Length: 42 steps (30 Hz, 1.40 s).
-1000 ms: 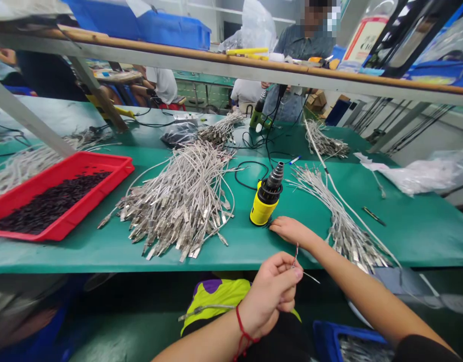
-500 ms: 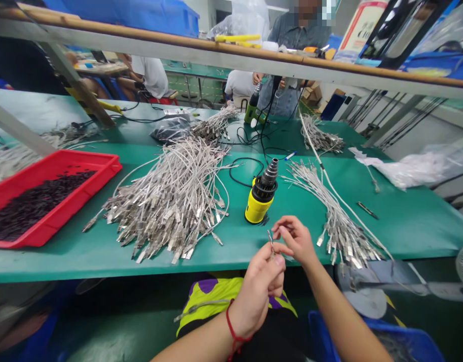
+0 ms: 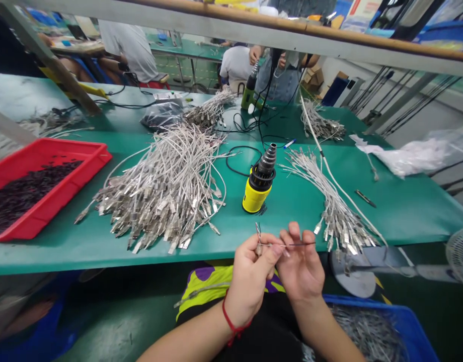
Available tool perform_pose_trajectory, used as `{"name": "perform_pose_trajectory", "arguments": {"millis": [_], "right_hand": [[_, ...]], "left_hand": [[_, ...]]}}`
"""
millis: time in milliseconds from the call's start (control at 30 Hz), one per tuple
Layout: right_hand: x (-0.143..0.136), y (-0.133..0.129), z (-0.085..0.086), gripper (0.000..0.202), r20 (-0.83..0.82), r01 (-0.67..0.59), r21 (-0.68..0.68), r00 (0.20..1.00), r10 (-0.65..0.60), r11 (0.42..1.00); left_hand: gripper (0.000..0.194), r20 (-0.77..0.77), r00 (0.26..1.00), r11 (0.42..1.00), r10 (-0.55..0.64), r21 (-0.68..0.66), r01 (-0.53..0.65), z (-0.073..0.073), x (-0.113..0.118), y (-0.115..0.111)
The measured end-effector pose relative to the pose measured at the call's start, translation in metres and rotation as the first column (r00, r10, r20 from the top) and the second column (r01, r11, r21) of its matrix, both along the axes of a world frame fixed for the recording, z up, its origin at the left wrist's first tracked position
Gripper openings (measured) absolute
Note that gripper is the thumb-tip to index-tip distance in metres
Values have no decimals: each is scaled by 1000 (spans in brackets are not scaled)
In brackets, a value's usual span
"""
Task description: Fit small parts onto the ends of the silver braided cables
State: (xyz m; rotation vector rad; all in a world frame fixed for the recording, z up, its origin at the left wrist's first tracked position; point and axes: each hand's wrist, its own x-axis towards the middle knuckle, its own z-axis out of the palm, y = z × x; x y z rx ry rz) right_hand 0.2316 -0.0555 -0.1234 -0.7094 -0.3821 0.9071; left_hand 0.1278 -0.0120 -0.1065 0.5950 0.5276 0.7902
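My left hand (image 3: 250, 276), with a red cord bracelet at the wrist, is closed in a pinch on a cable end (image 3: 258, 247). Thin stripped wires (image 3: 258, 232) stick up from it. One wire runs right, and a dark thin strand (image 3: 301, 244) continues its line across the fingers of my right hand (image 3: 301, 269). That hand is palm up, fingers apart and slightly bent, close against the left fingertips. Just beyond the hands stands a yellow hot air gun (image 3: 257, 191), nozzle up, with small dark pieces (image 3: 262, 208) beside its base.
A large pile of USB cables (image 3: 159, 196) lies left, a smaller bundle (image 3: 339, 221) right. The red tray (image 3: 71, 181) holds small black pieces. A blue bin (image 3: 416, 322) is below right, near a fan (image 3: 460, 256). A shelf rail (image 3: 231, 22) crosses above; a co-worker's hand (image 3: 256, 54) is beyond.
My right hand has turned palm up and spread its fingers, and a dark strand now shows across them. My left hand keeps its pinch, slightly further left. The view has tipped downward.
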Motion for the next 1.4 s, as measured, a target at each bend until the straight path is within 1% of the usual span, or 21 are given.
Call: {"name": "perform_pose_trajectory", "arguments": {"millis": [33, 100, 233, 500, 800, 1000, 1400], "right_hand": [[-5, -2, 0, 20, -57, -28, 8, 998, 28, 1000], [-12, -4, -1, 20, -136, -44, 17, 990, 46, 999], [-17, -3, 2, 20, -189, -31, 41, 981, 39, 999], [-19, -3, 4, 14, -161, -15, 108, 986, 33, 994], [-20, -3, 6, 14, -122, 2, 82, 993, 8, 997], [-21, -4, 8, 13, -153, -17, 89, 988, 31, 996], [-21, -3, 6, 11, -95, -23, 102, 995, 33, 994]], "left_hand": [[23, -4, 1000, 1000, -1, 3, 1, 0, 0, -1], [24, -11, 1000, 1000, -5, 7, 5, -1, -1, -2], [24, 1, 1000, 1000, 2, 22, -2, -2, -2, -2], [23, -6, 1000, 999, 9, 36, -9, 0, -3, -4], [23, 14, 1000, 1000, 8, 21, -9, 4, -3, -4], [23, 15, 1000, 1000, 24, 14, -24, 7, -5, -5], [20, 20, 999, 999, 28, 25, -29, 5, -5, -3]]}}
